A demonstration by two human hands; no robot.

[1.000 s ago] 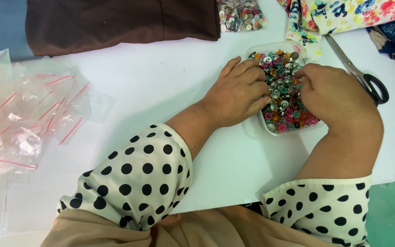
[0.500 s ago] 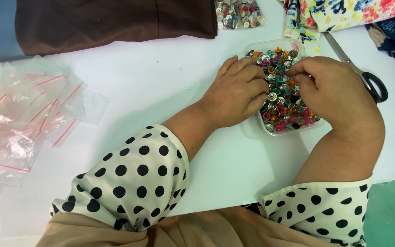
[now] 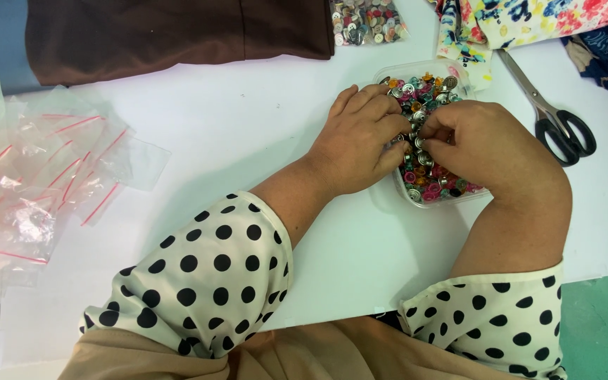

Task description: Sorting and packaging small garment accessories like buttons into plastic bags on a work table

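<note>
A clear plastic tray point(image 3: 459, 70) on the white table holds several small colourful and silver metal buttons point(image 3: 427, 179). My left hand point(image 3: 360, 141) rests at the tray's left side, its fingertips among the buttons. My right hand point(image 3: 487, 151) lies over the tray from the right, fingers curled and pinching small buttons where the two hands meet. Which single button each hand holds is hidden by the fingers. Both arms wear cream sleeves with black dots.
Black-handled scissors point(image 3: 557, 119) lie right of the tray. A small bag of buttons point(image 3: 367, 17) sits at the back, next to brown cloth point(image 3: 170, 32) and floral cloth point(image 3: 529, 17). A heap of clear zip bags point(image 3: 36, 183) with red strips lies at the left.
My right hand has slid left over the tray until its fingers meet the left hand's fingertips. The left hand has barely shifted.
</note>
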